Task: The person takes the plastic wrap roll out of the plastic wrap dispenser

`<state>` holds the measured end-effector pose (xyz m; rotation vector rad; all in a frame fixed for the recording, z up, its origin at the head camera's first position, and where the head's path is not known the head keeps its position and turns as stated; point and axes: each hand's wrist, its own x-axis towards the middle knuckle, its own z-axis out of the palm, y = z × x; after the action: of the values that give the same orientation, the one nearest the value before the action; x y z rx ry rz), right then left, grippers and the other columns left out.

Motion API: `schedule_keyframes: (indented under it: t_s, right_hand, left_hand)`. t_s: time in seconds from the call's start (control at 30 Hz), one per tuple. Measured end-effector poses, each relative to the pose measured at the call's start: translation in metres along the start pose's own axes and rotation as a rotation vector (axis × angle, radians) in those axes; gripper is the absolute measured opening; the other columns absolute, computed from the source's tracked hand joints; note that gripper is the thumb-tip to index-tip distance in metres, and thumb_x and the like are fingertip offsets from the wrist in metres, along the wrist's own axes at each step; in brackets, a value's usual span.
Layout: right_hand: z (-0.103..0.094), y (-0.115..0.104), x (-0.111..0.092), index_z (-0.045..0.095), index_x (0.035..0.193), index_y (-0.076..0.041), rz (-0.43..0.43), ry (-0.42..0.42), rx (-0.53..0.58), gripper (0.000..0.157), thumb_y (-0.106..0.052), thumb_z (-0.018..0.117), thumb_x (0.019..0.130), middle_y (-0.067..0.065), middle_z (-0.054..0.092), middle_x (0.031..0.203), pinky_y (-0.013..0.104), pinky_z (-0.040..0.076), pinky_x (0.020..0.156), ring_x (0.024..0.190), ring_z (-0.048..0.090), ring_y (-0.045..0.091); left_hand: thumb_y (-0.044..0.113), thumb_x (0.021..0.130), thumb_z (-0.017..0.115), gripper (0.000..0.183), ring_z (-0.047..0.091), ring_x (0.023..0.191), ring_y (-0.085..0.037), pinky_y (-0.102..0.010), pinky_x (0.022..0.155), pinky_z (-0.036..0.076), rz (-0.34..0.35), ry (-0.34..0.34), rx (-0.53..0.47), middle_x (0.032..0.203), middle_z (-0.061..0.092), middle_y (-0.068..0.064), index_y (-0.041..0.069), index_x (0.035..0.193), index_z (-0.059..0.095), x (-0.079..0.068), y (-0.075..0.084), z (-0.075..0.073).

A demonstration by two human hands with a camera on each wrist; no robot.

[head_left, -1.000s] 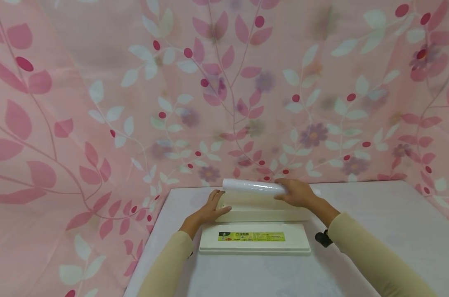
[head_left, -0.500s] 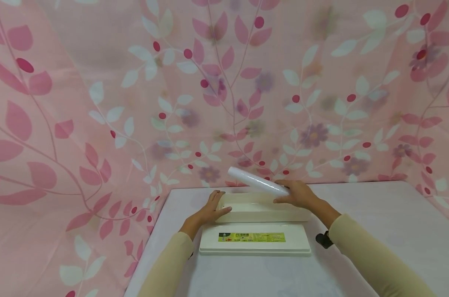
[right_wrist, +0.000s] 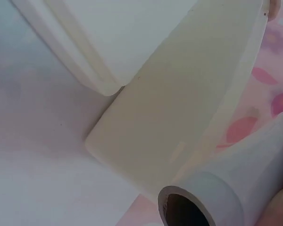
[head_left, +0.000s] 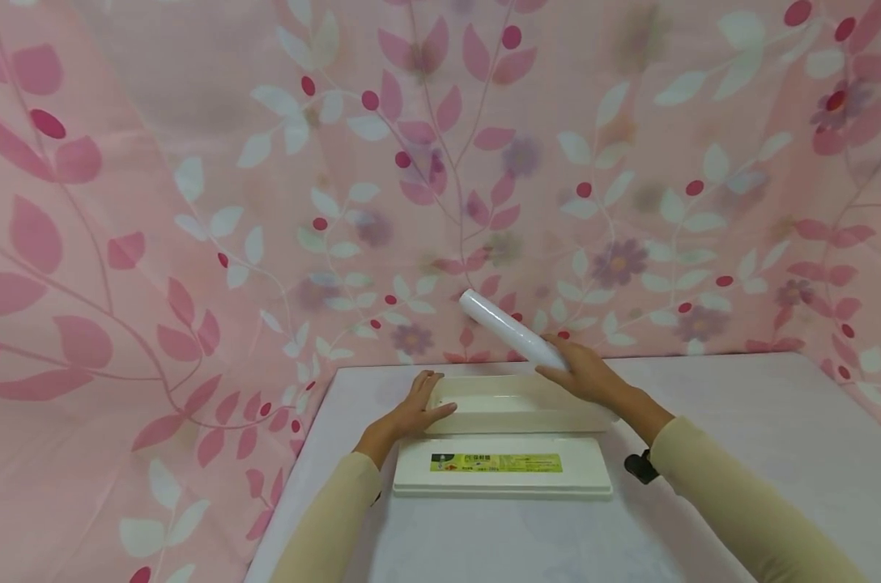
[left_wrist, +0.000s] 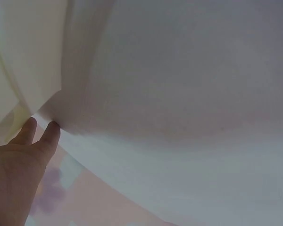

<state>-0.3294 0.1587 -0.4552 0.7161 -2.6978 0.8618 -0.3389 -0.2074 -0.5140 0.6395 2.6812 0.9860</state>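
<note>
My right hand (head_left: 586,374) grips a roll of cling film (head_left: 509,325) near its lower right end. The roll tilts, its far left end raised above the table's back edge; its hollow tube end shows in the right wrist view (right_wrist: 226,190). Below it stands an uncovered long cream box (head_left: 521,423). At the box's left end, my left hand (head_left: 411,410) holds it, thumb at the front and fingers toward the back. In front lies the white lid (head_left: 579,470) with a yellow-green label (head_left: 495,463). The left wrist view shows only part of my left hand (left_wrist: 14,176).
A pale cloth covers the table (head_left: 739,453). Behind and to the left hangs a pink curtain (head_left: 440,202) with leaf and flower prints, close to the table's back edge. A black strap piece (head_left: 640,467) sits at my right wrist.
The cling film roll has gone from nearly level over the box to steeply tilted, its left end rising. My right hand has turned with it. My left hand stays on the box.
</note>
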Motion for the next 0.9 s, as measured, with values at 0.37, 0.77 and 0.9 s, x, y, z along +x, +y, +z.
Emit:
schedule_keyframes:
  t_s: [0.37,0.77,0.9]
  right_hand:
    - [0.001,-0.003,-0.003,0.035,0.150,-0.002,0.000,-0.017,0.025,0.064,-0.032,0.060,0.098,0.023,0.064,0.118,0.058,0.052,0.085,0.095,0.063,0.034]
    - [0.001,-0.007,-0.009,0.043,0.149,-0.015,0.041,0.007,-0.096,0.070,-0.045,0.068,0.091,0.017,0.069,0.119,0.046,0.052,0.069,0.088,0.064,0.028]
    - [0.003,-0.010,-0.011,0.043,0.149,-0.018,0.060,0.024,-0.120,0.069,-0.046,0.066,0.091,0.016,0.069,0.115,0.047,0.053,0.068,0.086,0.065,0.029]
  left_hand:
    - [0.050,0.096,0.058,0.081,0.017,0.149,-0.038,-0.059,0.117,0.022,0.008,0.008,0.002,0.162,0.007,-0.020,0.014,0.157,0.019,0.001,-0.001,0.001]
    - [0.053,0.095,0.058,0.083,0.017,0.149,-0.035,-0.059,0.118,0.022,-0.004,-0.003,0.004,0.163,0.006,-0.018,0.016,0.157,0.018,0.000,-0.003,0.001]
    - [0.052,0.095,0.059,0.083,0.018,0.148,-0.036,-0.059,0.117,0.022,0.007,0.002,0.005,0.162,0.007,-0.019,0.015,0.157,0.018,0.001,-0.002,0.001]
